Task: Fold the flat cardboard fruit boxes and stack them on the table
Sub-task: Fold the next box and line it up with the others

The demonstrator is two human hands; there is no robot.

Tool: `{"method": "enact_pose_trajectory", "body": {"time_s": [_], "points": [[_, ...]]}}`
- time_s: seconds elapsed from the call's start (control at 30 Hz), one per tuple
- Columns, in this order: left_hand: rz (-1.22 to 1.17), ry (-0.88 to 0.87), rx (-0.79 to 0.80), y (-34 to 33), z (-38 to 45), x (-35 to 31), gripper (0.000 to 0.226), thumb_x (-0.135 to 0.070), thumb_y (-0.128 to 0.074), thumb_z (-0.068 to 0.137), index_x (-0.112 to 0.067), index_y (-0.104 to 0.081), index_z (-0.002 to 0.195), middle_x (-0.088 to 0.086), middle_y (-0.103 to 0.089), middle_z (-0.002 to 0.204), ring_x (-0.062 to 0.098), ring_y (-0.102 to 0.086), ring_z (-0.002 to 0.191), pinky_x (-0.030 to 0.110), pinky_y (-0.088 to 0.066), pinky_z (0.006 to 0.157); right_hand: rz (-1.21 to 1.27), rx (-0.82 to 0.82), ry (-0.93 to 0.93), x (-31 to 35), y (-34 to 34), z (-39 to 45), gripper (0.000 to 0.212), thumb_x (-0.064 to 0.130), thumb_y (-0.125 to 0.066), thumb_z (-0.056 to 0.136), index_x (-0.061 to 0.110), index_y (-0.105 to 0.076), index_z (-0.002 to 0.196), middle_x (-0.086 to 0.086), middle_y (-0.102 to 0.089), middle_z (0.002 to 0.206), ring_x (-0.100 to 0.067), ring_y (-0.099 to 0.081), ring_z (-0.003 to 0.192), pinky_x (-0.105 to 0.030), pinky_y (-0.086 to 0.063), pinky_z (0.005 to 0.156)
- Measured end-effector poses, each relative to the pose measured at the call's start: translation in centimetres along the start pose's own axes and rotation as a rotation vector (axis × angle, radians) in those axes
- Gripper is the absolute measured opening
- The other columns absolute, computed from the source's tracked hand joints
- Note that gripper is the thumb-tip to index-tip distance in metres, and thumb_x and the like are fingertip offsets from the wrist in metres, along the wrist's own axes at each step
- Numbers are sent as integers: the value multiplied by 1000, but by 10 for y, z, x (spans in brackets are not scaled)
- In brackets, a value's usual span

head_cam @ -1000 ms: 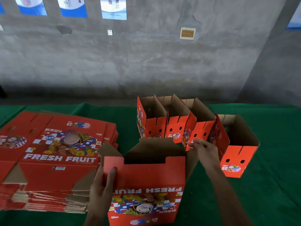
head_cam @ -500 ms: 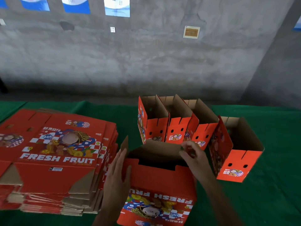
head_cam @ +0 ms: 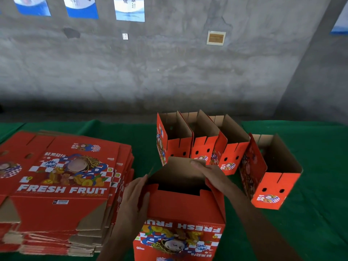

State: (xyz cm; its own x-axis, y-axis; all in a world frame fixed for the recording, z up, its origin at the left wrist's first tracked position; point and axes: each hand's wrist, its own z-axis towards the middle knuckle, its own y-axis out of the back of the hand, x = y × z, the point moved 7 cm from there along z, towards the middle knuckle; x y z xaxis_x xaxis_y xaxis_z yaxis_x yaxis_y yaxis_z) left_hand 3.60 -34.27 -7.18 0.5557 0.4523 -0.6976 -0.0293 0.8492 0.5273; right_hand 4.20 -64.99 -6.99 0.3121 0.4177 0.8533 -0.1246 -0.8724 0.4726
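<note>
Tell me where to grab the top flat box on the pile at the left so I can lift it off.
Take the top flat box by its right edge, coming in from the right: that edge overhangs the pile beside the left hand, so fingers can likely slip under and pinch it. Both hands are busy now; the right hand is on the half-folded box.

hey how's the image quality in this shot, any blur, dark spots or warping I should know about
Head view: slight motion blur softens the left hand and right hand; the inside of the box being folded is in deep shadow; print on the flat stack reads clearly; wide-angle warping tilts the folded boxes and bends the table edge; the wall posters are soft, with no glare.
</note>
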Motion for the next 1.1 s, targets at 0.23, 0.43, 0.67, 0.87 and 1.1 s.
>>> {"method": "enact_pose_trajectory", "body": {"time_s": [0.23, 0.43, 0.67, 0.87, 1.1], "points": [[178, -69, 89, -21, 3, -9, 43, -41, -41, 100, -22, -71, 124, -2, -62, 128, 19, -54, 119, 37, -49, 100, -159, -106, 224, -3, -5, -8, 80, 90, -60, 74, 36, -57, 133, 21, -66, 118, 4, -62, 108, -26, -53, 91], [171, 46, 142, -22, 1, 1, 39, -39, -41, 107, -22, -56, 140, 1, -63, 128, 9, -58, 110, 31, -52, 96, 173, -147, 249, -16, 5, -37, 77, 85, -42, 89, 18, -76, 77, -15, -65, 65, -40, -67, 66, -17, -49, 65], [219, 1, 133, -23, 0, -9, 35, -40, -40, 104, -27, -57, 132, -11, -59, 125, 1, -52, 109, 15, -44, 78, 132, 129, 193, -17, 1, -51, 44, 71, -57, 84, 44, -76, 114, 6, -78, 109, -15, -74, 101, -20, -57, 81], [332, -76, 295, -35, -1, -5, 52, -55, -25, 105, -36, -52, 146, -19, -44, 152, 0, -35, 141, 20, -39, 109, 122, 204, 58, -41, 15, -47, 40, 58, -66, 89, 32, -76, 117, 2, -74, 120, -15, -70, 109, -27, -50, 93], [384, -46, 323, -37, 1, 0, 53, -58, -19, 104, -45, -43, 149, -24, -33, 158, -5, -22, 147, 19, -28, 115, -150, 194, 225, -29, -4, -61, 36, 44, -68, 96, 58, -57, 128, 26, -63, 125, 2, -64, 111, -30, -59, 92]]}}
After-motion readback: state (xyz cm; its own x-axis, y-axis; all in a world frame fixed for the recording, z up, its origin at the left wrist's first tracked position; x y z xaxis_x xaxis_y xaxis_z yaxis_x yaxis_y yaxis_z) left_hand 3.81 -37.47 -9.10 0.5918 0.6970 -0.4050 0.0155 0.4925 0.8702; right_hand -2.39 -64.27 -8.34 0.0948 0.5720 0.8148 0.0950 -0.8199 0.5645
